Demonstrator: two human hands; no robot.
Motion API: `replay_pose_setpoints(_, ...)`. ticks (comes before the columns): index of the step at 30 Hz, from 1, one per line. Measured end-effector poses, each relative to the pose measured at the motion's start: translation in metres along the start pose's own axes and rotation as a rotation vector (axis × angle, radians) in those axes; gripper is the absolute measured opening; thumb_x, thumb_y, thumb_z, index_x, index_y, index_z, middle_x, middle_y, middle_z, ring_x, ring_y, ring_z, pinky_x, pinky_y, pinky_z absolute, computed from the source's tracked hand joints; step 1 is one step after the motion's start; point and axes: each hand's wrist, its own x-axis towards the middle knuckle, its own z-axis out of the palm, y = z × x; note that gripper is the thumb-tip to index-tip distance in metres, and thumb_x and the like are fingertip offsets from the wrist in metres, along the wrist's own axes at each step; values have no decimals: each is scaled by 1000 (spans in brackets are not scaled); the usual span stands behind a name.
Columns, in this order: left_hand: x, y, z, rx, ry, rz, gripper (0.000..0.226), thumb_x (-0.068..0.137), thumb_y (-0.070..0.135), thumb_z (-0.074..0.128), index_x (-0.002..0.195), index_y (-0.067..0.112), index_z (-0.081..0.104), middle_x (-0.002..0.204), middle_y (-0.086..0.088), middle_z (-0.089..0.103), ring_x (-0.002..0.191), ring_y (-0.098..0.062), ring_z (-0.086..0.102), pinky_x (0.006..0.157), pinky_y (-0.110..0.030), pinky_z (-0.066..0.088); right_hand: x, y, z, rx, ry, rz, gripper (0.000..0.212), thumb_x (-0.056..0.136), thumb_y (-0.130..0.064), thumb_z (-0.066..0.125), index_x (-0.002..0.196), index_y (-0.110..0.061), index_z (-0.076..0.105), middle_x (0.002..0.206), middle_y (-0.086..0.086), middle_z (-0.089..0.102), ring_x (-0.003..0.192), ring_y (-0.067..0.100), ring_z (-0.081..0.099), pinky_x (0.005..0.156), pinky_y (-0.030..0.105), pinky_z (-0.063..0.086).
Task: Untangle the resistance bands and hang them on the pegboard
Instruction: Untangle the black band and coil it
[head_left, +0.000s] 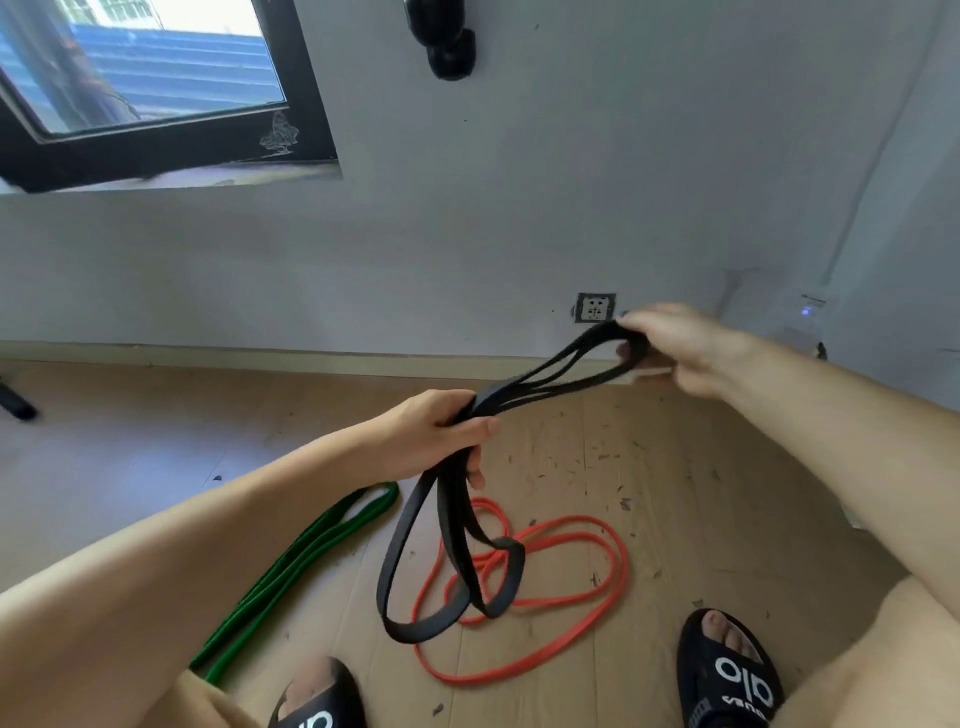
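The left hand (431, 431) is closed tight around the black band (447, 525), with its fingers (475, 467) wrapped over the bunched strips. From that fist, thin black strips stretch up to the right hand (675, 348). The right hand's fingers (631, 353) are curled and hooked through the loop at that end, so they are clamped on the same black band. Below the left hand, the rest of the black band hangs down in long loops with a twist in them.

The lowest black loops dangle over the orange band (571, 540), which lies in curly loops on the wooden floor (675, 493). Whether the black loops touch it cannot be told. The green band (306, 551) lies on the floor too, just beside the orange band, on the side of the left arm, folded long and straight.

Two feet in black sandals (727, 675) stand on the floor near the orange band. A wall socket (596, 307) sits low on the white wall, far past the orange band, just beside the right hand in this view. A window (145, 78) with a dark frame is high up on the wall.
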Motion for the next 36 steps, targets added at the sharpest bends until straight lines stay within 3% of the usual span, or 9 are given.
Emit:
replay_pose_setpoints(2,-5,3,-6,3,-12,2,35,106,29,53,102,-6,54,81,-8,70,82,-24,78,88,-51,61,-2,4,4,-402,-23,-96,23,99,-23,59,120,-15,59,115,12,65,105,27,62,89,42,52)
replay_pose_setpoints(4,-9,6,-11,7,-16,18,32,106,28,53,104,-4,57,82,-9,70,82,-27,77,88,-52,60,-18,-2,17,-649,-118,-251,58,91,-22,66,144,-25,45,138,9,55,126,26,53,104,40,44)
replay_pose_setpoints(8,-13,9,-15,25,-60,31,25,105,28,55,108,3,60,82,-6,70,79,-32,75,84,-51,61,-71,-7,70,-664,-548,-489,97,76,-16,79,155,-39,28,150,-10,44,135,8,43,108,26,37)
replay_pose_setpoints(12,-19,1,-20,55,-81,28,16,104,29,58,95,15,61,77,-1,67,68,-21,70,78,-45,62,-74,12,108,-701,-433,-574,56,83,-16,70,132,-30,47,109,-4,67,98,16,65,85,37,56)
replay_pose_setpoints(17,-27,-20,-40,215,-60,-35,24,94,36,70,87,15,61,66,-2,69,55,-14,63,59,-28,56,-62,11,115,-747,-420,-602,13,99,-21,55,111,-25,51,87,1,62,71,19,58,64,32,46)
replay_pose_setpoints(23,-52,-67,-59,446,-124,-56,17,92,29,73,88,20,60,74,0,72,62,-11,69,60,-20,53,-58,13,130,-914,-506,-681,9,100,-25,58,106,-25,51,77,2,62,57,15,51,54,26,41)
replay_pose_setpoints(28,-89,-118,-81,717,-58,-73,19,95,34,62,89,40,46,73,9,62,62,-9,58,60,-27,48,-53,17,156,-1050,-564,-718,7,100,-26,59,102,-23,53,77,6,63,63,21,64,63,40,54)
replay_pose_setpoints(33,-137,-183,-90,706,-39,-260,22,100,36,57,84,47,45,73,17,55,64,-1,53,55,-15,34,-33,12,194,-1260,-610,-715,10,101,-27,58,99,-29,48,75,-3,56,57,12,57,53,32,46)
replay_pose_setpoints(36,-168,-231,-87,571,-35,-409,8,101,38,56,106,43,60,81,16,63,70,0,58,56,-14,40,-18,17,227,-1346,-639,-698,20,100,-30,58,84,-33,46,72,-7,52,61,13,52,53,31,37)
